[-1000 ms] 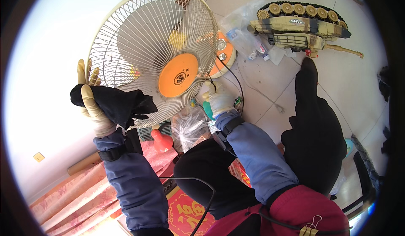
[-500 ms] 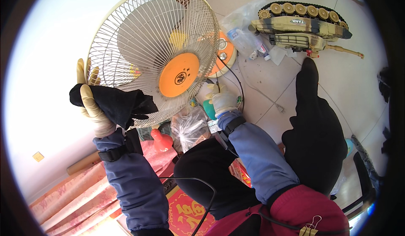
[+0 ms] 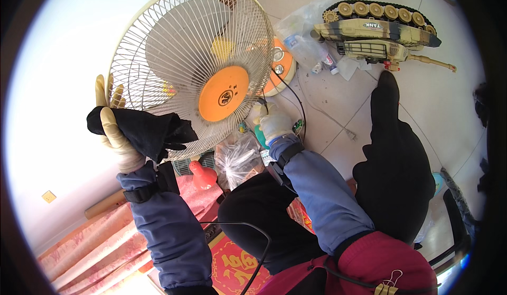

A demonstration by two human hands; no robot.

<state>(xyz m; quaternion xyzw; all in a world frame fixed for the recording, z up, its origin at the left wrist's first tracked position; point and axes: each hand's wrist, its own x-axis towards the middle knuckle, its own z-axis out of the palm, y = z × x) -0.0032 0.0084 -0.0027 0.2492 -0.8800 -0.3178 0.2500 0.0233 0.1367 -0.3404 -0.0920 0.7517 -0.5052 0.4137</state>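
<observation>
My gloved left hand [image 3: 117, 139] grips a black cloth [image 3: 156, 131] and the left rim of the fan's wire cage [image 3: 153, 57], which has an orange hub [image 3: 223, 93]. My gloved right hand [image 3: 272, 121] is curled below the cage's right side, beside a black cable; what its fingers hold is hidden. A green object [image 3: 260, 135] shows just under it. The fan's orange base [image 3: 283, 65] stands behind.
A toy tank [image 3: 380, 31] lies at upper right beside plastic bags and bottles [image 3: 303, 49]. Below are a tied clear bag [image 3: 235, 163], a red object [image 3: 202, 174], pink fabric [image 3: 90, 231] and my dark-clad legs [image 3: 391, 179]. A loose plug [image 3: 349, 134] lies on tiles.
My right hand has shifted very slightly beside the cable. My left hand stays on the cloth and cage, and the fan looks almost unmoved.
</observation>
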